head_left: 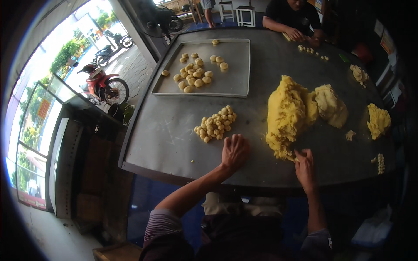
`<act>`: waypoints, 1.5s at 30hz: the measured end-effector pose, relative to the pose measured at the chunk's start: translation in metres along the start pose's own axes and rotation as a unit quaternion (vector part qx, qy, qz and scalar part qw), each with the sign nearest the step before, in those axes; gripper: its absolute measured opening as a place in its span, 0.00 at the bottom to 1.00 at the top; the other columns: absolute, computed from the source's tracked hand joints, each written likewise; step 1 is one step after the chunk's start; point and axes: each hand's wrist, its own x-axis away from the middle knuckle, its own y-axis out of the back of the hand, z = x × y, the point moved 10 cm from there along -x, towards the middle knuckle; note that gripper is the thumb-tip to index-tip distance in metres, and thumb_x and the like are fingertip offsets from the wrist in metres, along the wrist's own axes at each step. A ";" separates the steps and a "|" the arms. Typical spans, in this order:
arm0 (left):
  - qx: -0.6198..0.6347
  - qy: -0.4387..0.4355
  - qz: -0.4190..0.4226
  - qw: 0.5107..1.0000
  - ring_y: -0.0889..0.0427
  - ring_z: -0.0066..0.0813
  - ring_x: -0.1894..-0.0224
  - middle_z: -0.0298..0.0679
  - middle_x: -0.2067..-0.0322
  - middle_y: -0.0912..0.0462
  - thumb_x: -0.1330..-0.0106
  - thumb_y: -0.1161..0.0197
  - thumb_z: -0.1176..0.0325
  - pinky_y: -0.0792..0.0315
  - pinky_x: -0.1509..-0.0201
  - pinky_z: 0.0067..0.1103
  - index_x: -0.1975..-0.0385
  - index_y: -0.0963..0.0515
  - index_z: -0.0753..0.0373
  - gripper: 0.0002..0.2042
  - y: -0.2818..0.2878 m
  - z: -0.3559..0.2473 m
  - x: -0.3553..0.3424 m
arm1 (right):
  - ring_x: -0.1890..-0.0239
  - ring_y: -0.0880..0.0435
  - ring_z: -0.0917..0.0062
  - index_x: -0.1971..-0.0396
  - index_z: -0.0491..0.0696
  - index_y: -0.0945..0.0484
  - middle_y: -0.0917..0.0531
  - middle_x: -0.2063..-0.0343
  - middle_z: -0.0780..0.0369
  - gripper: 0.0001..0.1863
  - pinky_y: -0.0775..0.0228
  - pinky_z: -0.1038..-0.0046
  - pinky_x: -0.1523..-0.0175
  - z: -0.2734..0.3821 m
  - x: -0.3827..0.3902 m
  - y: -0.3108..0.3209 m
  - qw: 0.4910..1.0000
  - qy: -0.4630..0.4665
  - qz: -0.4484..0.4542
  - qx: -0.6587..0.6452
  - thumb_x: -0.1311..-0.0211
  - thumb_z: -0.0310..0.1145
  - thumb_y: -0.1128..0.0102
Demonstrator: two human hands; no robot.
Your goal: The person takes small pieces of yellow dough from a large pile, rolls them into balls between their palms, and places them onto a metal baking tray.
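My left hand [235, 151] is palm down on the metal table, fingers curled, just below a heap of small pale dough balls [215, 124]; whatever lies under it is hidden. My right hand [305, 167] is at the lower tip of a large, rough yellow dough mass [285, 113], fingers bent on a bit of it. A smoother, paler lump [331, 106] leans against that mass on the right. Farther back, a shallow metal tray [200, 93] holds several flattened round dough pieces [193, 74].
Across the table [161, 139], a co-worker [291, 17] handles small dough pieces [305, 49]. More lumps [379, 122] and small pieces [380, 163] lie along the right. Stools [245, 16] stand behind; motorbikes [100, 82] stand outside at the left.
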 end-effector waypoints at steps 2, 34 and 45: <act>0.040 0.084 0.001 0.996 0.30 0.42 0.52 0.44 0.59 0.29 0.35 0.41 0.62 0.39 0.49 0.37 0.57 0.26 0.63 0.13 0.008 0.016 -0.006 | 0.48 0.20 0.53 0.46 0.38 0.19 0.22 0.50 0.47 0.19 0.25 0.60 0.44 -0.025 -0.007 -0.002 0.999 -0.037 0.017 -0.029 0.39 0.17 0.40; 0.554 0.410 -0.080 0.720 0.17 0.20 0.61 0.38 0.63 0.12 0.27 0.34 0.66 0.23 0.52 0.18 0.54 0.15 0.70 0.12 0.031 0.042 0.084 | 0.40 0.24 0.57 0.41 0.40 0.23 0.25 0.37 0.52 0.27 0.28 0.62 0.35 -0.014 0.033 -0.005 0.994 0.085 0.034 0.058 0.43 0.12 0.48; 0.686 0.375 0.011 0.624 0.16 0.23 0.59 0.41 0.61 0.12 0.24 0.39 0.63 0.21 0.50 0.22 0.51 0.17 0.71 0.15 0.005 -0.047 0.041 | 0.43 0.24 0.48 0.36 0.36 0.31 0.26 0.44 0.42 0.29 0.30 0.58 0.38 0.102 0.038 -0.021 0.977 0.079 0.018 -0.198 0.39 0.14 0.49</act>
